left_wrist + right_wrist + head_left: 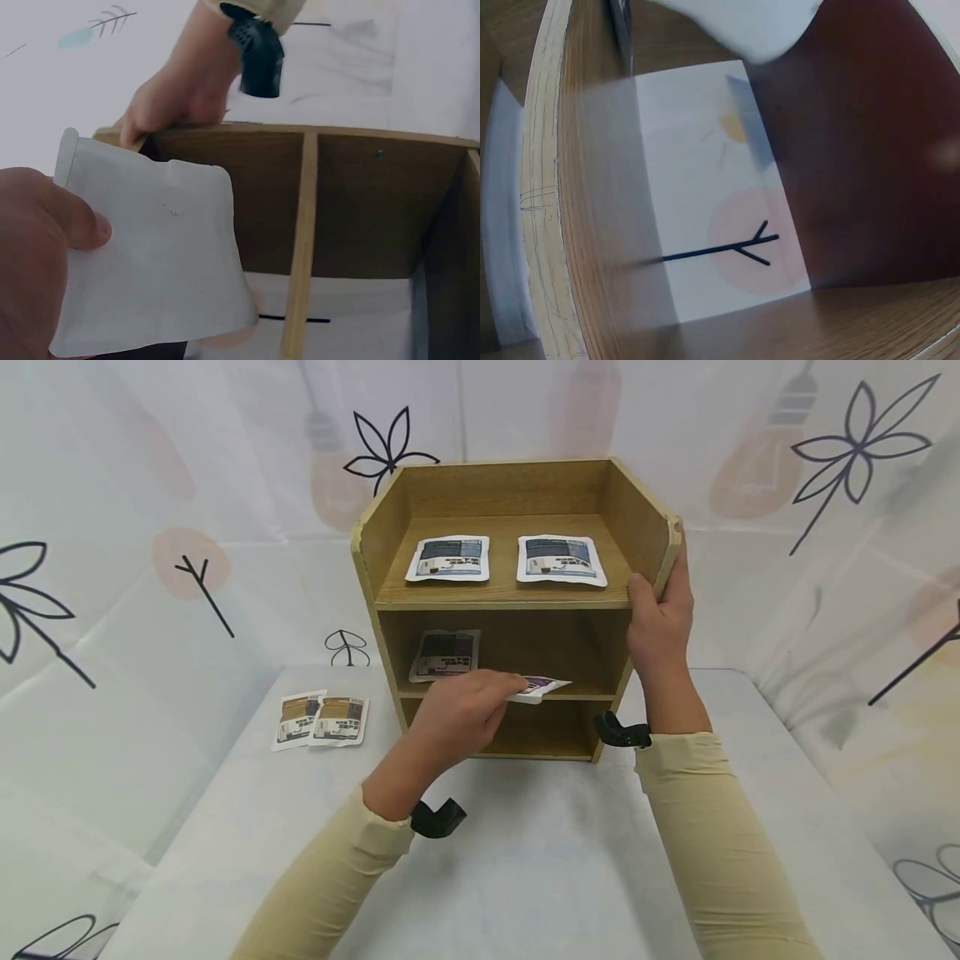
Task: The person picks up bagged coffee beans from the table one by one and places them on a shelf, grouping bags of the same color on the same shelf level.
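My left hand (463, 710) pinches a flat white pouch (538, 687) with a purple print, held in front of the middle shelf's right half. In the left wrist view the thumb presses on the plain white side of the pouch (150, 247). My right hand (662, 618) grips the right side panel of the wooden shelf unit (502, 605), near the top board's front corner. On the middle shelf a dark-labelled pouch (446, 653) lies at the left, partly behind my left hand. The right wrist view shows the compartment's inside, but not the right hand.
Two blue-labelled pouches, one left (450, 558) and one right (560, 560), lie on the top board. Two brown-labelled pouches (340, 721) overlap on the white table (517, 868) left of the unit. A patterned curtain (247, 460) hangs behind.
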